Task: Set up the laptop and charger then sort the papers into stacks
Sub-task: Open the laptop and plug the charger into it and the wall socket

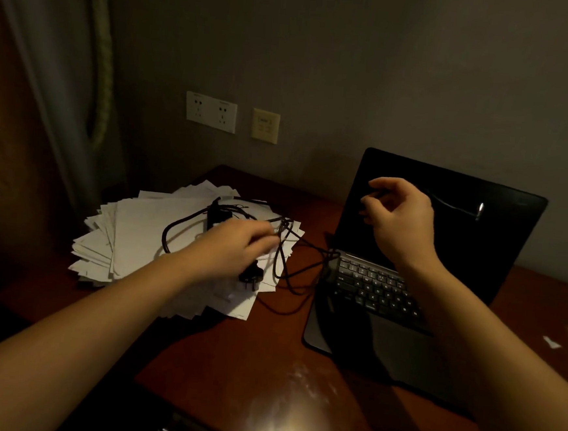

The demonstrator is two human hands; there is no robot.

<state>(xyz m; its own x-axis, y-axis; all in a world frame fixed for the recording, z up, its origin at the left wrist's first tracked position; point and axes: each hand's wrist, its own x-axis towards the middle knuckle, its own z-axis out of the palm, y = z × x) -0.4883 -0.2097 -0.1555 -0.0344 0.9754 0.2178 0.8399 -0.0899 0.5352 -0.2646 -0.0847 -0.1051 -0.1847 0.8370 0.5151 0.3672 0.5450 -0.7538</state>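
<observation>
Far left, on wall: sockets [211,111], unused. Below, on surface [248,348]: loose papers [131,234] in unsorted pile, charger brick [216,215] and mains plug [250,275] lying on top. Left hand [236,245] low over pile, at cord knot [285,227]; blurred, finger state impossible to tell. Right of pile: laptop [388,291], open, screen dark. Right hand [398,217] raised before screen, fingers pinching thin charger cable [447,200], connector tip [480,210] dangling right. Likely step: untangling. Keep pinch light, feed slack through knot, pin brick to avoid dragging papers, seat tip, plug into wall last.

Right hand [398,217] pinches charger cable [453,203] before the open laptop [385,332]; blurred left hand [236,245] hovers over papers [132,230]
</observation>
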